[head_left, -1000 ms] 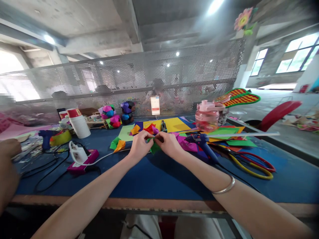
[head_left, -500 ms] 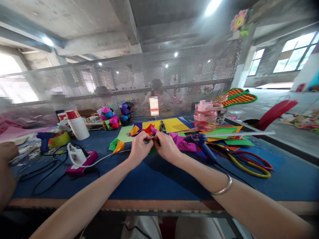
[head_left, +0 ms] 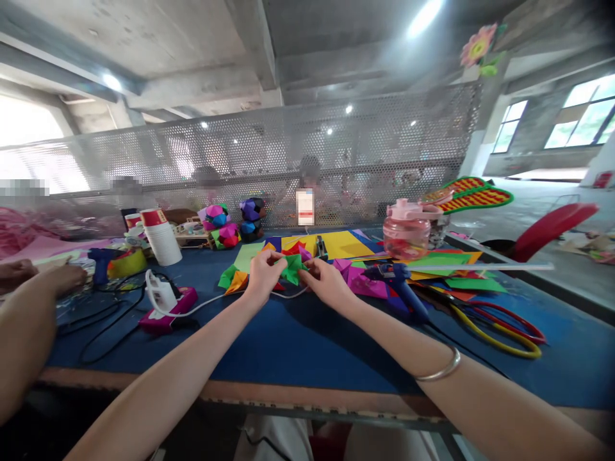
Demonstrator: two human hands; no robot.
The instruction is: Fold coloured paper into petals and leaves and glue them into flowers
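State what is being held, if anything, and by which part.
A folded green paper piece: left hand pinches its left edge, right hand its right edge.

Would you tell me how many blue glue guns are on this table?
2. One glue gun lies just right of the right hand, which pinches green paper with the left hand; a second gun stands far left, past the cups. Others may be hidden in clutter.

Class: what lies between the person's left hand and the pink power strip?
Head view: left of the left hand lie a green folded piece, an orange folded piece and a white cable.
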